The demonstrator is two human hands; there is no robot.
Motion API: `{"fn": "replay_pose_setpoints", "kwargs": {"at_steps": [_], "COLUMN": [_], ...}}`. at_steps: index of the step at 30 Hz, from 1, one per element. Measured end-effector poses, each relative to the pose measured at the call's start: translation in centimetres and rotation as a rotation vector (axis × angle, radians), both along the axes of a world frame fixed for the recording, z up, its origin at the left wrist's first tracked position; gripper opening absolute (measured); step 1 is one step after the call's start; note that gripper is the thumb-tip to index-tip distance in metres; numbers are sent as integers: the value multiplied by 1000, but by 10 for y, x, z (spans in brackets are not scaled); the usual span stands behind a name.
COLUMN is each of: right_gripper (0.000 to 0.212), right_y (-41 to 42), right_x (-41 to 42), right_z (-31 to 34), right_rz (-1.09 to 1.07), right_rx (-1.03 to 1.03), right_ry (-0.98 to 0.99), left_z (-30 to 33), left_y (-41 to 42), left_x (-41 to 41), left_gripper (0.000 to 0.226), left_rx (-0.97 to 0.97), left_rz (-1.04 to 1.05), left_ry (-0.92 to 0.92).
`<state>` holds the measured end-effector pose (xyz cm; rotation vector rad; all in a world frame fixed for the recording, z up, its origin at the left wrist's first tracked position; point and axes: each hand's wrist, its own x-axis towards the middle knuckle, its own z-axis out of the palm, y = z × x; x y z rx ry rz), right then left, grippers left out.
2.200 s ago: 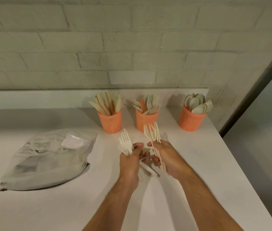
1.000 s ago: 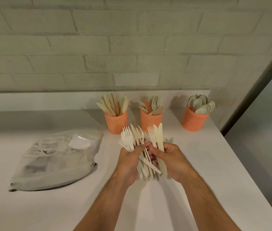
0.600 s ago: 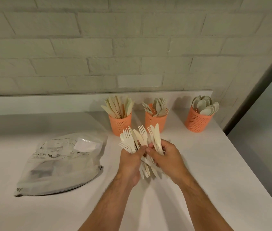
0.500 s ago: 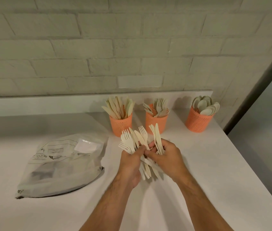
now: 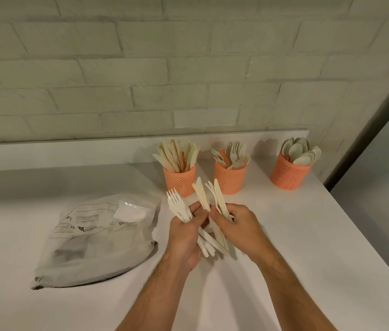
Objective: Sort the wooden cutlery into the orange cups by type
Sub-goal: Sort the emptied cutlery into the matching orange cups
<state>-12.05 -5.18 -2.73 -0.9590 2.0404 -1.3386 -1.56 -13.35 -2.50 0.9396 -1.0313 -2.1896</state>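
I've got a mixed bunch here: my left hand (image 5: 184, 232) has its fingers (image 5: 194, 207) wrapped round wooden forks (image 5: 175, 204), while my right hand (image 5: 235, 225) pinches wooden knives (image 5: 218, 197) by the handles. These look feather-light, stiff and thin, so probably snappy if bent; mid-handle is the place to hold. Just beyond my fingers on the counter (image 5: 308, 235) stand the knife cup (image 5: 180, 179) and fork cup (image 5: 230, 177), the spoon cup (image 5: 289, 174) further right. Left of my fingers lies a plastic bag (image 5: 93, 240), its print too small to read.
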Motion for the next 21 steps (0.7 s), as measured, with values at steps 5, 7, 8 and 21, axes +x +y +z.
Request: {"fn": "replay_pose_setpoints", "kwargs": {"at_steps": [5,7,8,21], "right_gripper": [5,6,7,37], "right_y": [-3,-5,-5,-23], "right_x": [0,1,2,1], "right_z": [0,-3,-4,-22], "right_rz": [25,23,14,-280], "right_rx": [-13,-19,-27,-256], "right_ry": [-81,-86,-81,-56], "left_z": [-7,-8,-9,-28], "left_y": [-8,-9,-10,-8], "left_x": [2,3,3,6], "left_gripper": [25,25,21,12], "left_rx": [25,6,-24,-699], "left_rz": [49,65,79,156], "left_ry": [-26,-24,-29,-242]}}
